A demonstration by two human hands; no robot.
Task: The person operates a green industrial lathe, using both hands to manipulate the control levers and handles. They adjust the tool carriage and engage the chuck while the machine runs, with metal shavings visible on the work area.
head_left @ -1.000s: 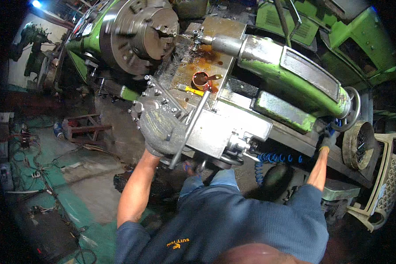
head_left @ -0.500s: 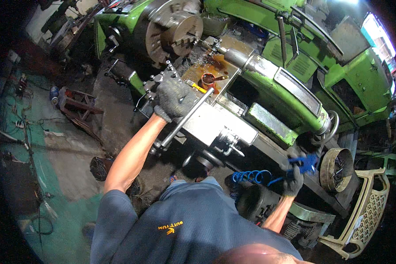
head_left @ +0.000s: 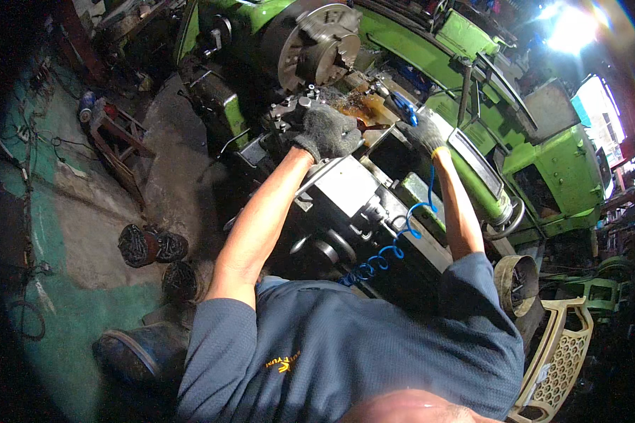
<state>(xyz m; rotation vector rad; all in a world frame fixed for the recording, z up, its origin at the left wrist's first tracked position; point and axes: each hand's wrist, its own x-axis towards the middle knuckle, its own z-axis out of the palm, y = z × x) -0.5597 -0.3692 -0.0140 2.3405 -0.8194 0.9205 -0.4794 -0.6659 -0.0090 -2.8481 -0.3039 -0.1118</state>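
Observation:
My left hand (head_left: 330, 132), in a grey work glove, is curled beside the lathe's tool post (head_left: 287, 111). Its fingers are closed, and what they hold, if anything, is hidden. A thin dark handle (head_left: 375, 127) pokes out just right of it. In my gloved right hand (head_left: 423, 132) is a blue air blow gun (head_left: 404, 107), held over the lathe bed near the tailstock and directed toward the chuck. A coiled blue hose (head_left: 401, 243) trails from the gun down past the carriage. The large round chuck (head_left: 289, 60) grips a metal workpiece (head_left: 336, 62); brown oily fluid wets the surface before it.
The green tailstock (head_left: 473, 166) stands right of my right hand. Handwheels (head_left: 331, 247) project from the carriage toward my body. A round metal tub (head_left: 515, 284) and a beige grille panel (head_left: 557, 356) are at right. At left, a rusty stand (head_left: 116, 141) and dark bins (head_left: 140, 244) occupy the floor.
My right hand has swung the blow gun from low right up and left to the lathe bed, stretching the hose. My left hand remains by the tool post. The view has shifted.

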